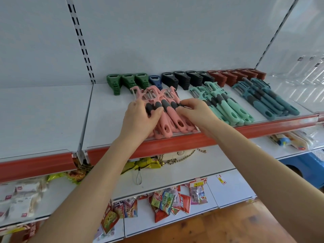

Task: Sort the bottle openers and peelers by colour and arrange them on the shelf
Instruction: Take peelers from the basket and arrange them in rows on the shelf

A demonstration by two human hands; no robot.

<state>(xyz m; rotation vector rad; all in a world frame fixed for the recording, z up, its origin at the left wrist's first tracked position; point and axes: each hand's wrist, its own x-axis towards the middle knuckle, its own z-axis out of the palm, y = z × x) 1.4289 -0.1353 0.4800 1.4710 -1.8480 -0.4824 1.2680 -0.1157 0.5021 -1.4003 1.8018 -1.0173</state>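
On the white shelf (105, 109) a row of bottle openers runs along the back: green (122, 81), one blue (156, 81), black (187, 79) and dark red (235, 76). In front lie peelers in groups: pink (175, 118), mint green (226, 104) and dark teal (266, 97). My left hand (142, 118) grips the grey handle parts on the left of the pink pile. My right hand (196, 111) pinches a pink peeler's grey grip on the pile's right side.
A red price rail (245, 130) edges the shelf front. Clear packaged goods (301, 71) lie at the far right. Lower shelves hold snack packets (168, 202), white packs (22, 197) and a chain-strapped bag (177, 156). The shelf's left part is bare.
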